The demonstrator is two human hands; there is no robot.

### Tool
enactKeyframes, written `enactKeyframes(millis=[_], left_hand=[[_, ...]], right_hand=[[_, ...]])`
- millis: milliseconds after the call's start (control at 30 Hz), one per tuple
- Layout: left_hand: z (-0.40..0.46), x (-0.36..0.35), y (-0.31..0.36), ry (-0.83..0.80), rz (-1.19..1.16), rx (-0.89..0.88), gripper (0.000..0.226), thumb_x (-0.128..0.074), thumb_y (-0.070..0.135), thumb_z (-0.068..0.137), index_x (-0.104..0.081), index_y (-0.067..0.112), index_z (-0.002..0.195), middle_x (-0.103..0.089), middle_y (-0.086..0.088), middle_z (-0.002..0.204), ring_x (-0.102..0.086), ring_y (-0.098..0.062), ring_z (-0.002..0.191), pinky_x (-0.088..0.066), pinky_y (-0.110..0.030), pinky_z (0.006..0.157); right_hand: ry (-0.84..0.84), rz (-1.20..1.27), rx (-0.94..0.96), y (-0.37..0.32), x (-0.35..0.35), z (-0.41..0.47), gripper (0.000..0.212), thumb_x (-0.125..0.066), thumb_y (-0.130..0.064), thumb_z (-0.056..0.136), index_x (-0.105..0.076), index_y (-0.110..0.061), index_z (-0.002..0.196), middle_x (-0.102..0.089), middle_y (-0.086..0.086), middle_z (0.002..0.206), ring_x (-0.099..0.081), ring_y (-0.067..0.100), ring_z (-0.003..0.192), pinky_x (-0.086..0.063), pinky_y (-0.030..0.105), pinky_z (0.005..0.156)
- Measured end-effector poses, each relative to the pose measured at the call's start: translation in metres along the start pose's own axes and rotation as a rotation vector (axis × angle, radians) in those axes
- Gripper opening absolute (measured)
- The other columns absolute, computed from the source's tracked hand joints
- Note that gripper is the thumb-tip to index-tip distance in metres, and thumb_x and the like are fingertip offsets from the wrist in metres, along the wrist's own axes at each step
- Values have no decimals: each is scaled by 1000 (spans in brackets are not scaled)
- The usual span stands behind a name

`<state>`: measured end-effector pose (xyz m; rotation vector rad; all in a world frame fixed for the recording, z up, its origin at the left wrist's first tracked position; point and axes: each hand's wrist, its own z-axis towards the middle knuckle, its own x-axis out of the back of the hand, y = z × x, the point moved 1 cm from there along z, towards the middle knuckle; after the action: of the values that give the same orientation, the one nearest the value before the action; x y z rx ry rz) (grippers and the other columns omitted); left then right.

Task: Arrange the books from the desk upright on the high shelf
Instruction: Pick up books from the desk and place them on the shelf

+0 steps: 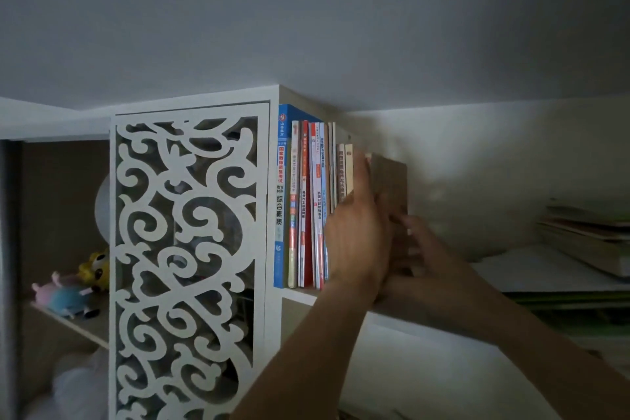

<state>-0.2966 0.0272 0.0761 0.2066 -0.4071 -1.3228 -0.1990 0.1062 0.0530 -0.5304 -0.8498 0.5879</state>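
At the lower centre of the frame two bare forearms rise from the bottom edge toward the high shelf [300, 297]. Left hand [358, 232] stands edge-on with its fingers straight and together, laid flat against the near side of a brown book [390, 181] in the middle of the frame. Right hand [421, 249] sits just to the right and lower, its fingers curled round the lower part of that same book; blur hides exactly where the fingertips lie. That book stands roughly upright at the right end of the row of books [306, 201], touching or just beside the pale spines next to it. Leftmost in the row is a tall blue book [281, 194], against the white side panel. Further left, a white carved screen [187, 249] fills the left centre, and beyond it at the lower left some soft toys [71, 293] lie on a lower board. Farther back at the right edge, a stack of papers and books [586, 242] lies flat. Above everything, a grey ceiling [306, 10] fills the upper half.
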Motion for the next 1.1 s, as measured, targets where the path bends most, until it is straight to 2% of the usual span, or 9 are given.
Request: enactKeyframes(millis=[133, 233, 333, 433, 567, 767, 900, 1000, 1100], left_hand=[[-23, 19, -21, 85, 40, -79, 42, -48, 41, 108, -51, 20, 144, -71, 2, 102, -68, -10, 82, -61, -30, 71], [-29, 40, -52, 244, 175, 35, 41, -55, 46, 102, -55, 16, 131, -61, -4, 116, -57, -18, 102, -53, -34, 81], [-32, 50, -86, 154, 222, 304, 52, -51, 56, 100, -47, 14, 129, -58, -7, 117, -56, -19, 100, -51, -35, 80], [-35, 51, -100, 64, 261, 322, 45, -48, 57, 101, -48, 16, 122, -64, -1, 106, -54, -9, 83, -48, -25, 67], [-28, 53, -98, 15, 347, 335, 38, -47, 57, 100, -40, 21, 107, -60, 1, 95, -61, -17, 78, -58, -33, 65], [-48, 49, -104, -9, 258, 287, 33, -39, 58, 102, -39, 25, 103, -58, 7, 88, -58, -9, 70, -41, -17, 54], [-53, 38, -100, 5, 249, 225, 34, -38, 54, 101, -44, 20, 103, -60, 5, 83, -56, -11, 61, -32, -16, 51], [-54, 40, -106, -43, 254, 167, 37, -32, 56, 102, -43, 20, 107, -65, 5, 80, -62, -10, 58, -52, -25, 50], [-46, 49, -109, -23, 333, 112, 38, -37, 55, 105, -49, 20, 114, -64, 2, 96, -67, -15, 80, -58, -31, 68]], right_hand=[[-21, -16, -34, 16, -24, 17, 86, -90, -53, 64, -40, -58, 135, -68, -20, 122, -68, 11, 110, -56, 46, 97], [12, -53, -40, 17, -34, 26, 90, -86, -34, 79, -29, -53, 146, -63, -27, 124, -64, -2, 108, -54, 24, 97], [28, -103, -76, 17, -36, 31, 86, -75, -17, 91, -22, -38, 156, -55, -26, 131, -53, -10, 110, -39, 4, 88], [17, -91, -107, 25, -33, 40, 89, -78, -12, 87, -26, -38, 155, -53, -37, 114, -52, -21, 99, -44, 12, 91], [2, -93, -117, 27, -29, 44, 93, -80, -13, 84, -24, -35, 155, -55, -27, 125, -54, 0, 122, -44, 39, 113], [3, -207, -47, 35, -35, 37, 89, -84, -23, 81, -21, -40, 142, -55, -31, 114, -58, -15, 99, -45, 3, 82], [-21, -217, -57, 39, -29, 43, 88, -85, -18, 80, -23, -33, 140, -60, -21, 121, -63, 1, 113, -55, 22, 94], [-74, -251, -58, 31, -27, 43, 105, -84, -16, 80, -9, -35, 151, -53, -22, 126, -61, 3, 116, -50, 13, 89], [-15, -234, -47, 21, -31, 45, 99, -84, -22, 81, -15, -32, 151, -50, -24, 122, -58, 2, 117, -46, 13, 88]])
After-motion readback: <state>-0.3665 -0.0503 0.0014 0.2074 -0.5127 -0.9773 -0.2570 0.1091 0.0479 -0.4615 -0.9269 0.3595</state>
